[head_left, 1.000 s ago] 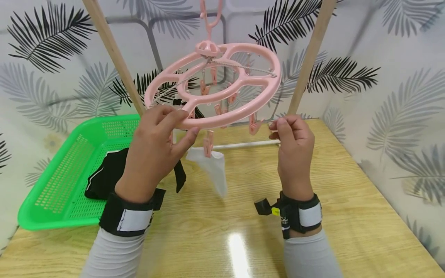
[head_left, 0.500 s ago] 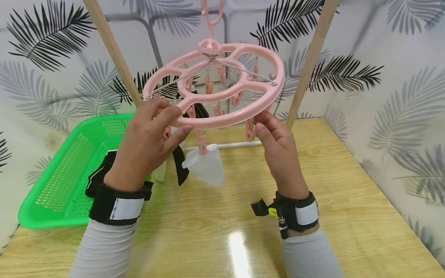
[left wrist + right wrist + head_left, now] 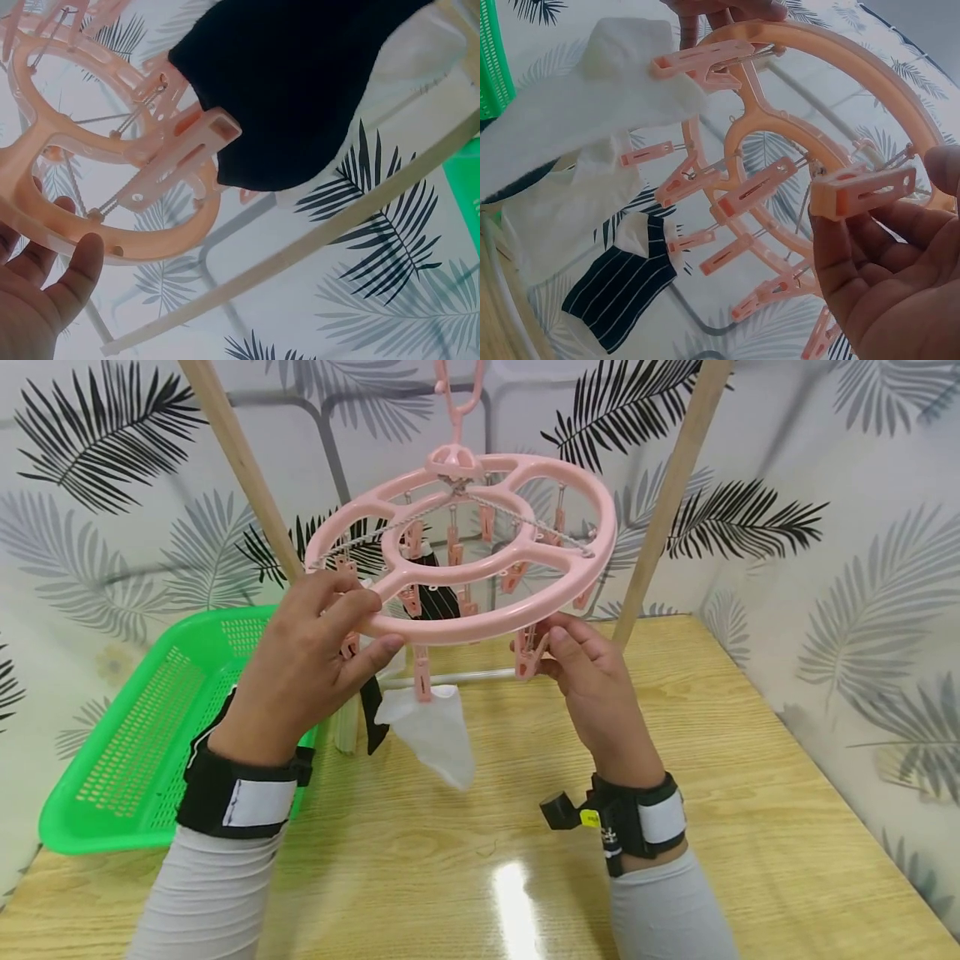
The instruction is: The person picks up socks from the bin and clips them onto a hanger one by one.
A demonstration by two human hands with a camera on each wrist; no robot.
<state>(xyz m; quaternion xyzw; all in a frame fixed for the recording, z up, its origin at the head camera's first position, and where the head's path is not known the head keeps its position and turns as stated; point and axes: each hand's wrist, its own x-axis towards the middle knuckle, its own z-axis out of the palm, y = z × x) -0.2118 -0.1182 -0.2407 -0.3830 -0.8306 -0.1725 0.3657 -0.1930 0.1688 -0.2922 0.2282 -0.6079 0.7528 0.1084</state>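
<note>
A pink round clip hanger (image 3: 480, 628) hangs from its hook, tilted. My left hand (image 3: 292, 652) grips its near-left rim, thumb below and fingers over the top. At the near-right rim, my right hand (image 3: 603, 702) holds a dangling pink clothespin (image 3: 527, 658) between thumb and fingers; nothing is in the clip's mouth. One clothespin to the left pinches a white sock (image 3: 431, 731). A black striped sock (image 3: 626, 281) hangs farther back in the right wrist view. In the left wrist view, a clip holds a dark sock (image 3: 285, 90).
At the left of the wooden table (image 3: 480, 835) stands a green basket (image 3: 112, 760), with dark cloth in it partly hidden by my left arm. Wooden poles (image 3: 675, 493) rise on both sides of the hanger. A white bar (image 3: 480, 677) crosses behind it.
My right hand has come left from beside the hanger to a clothespin under the rim. My left hand has moved slightly left along with the rim, and the hanger has turned a little.
</note>
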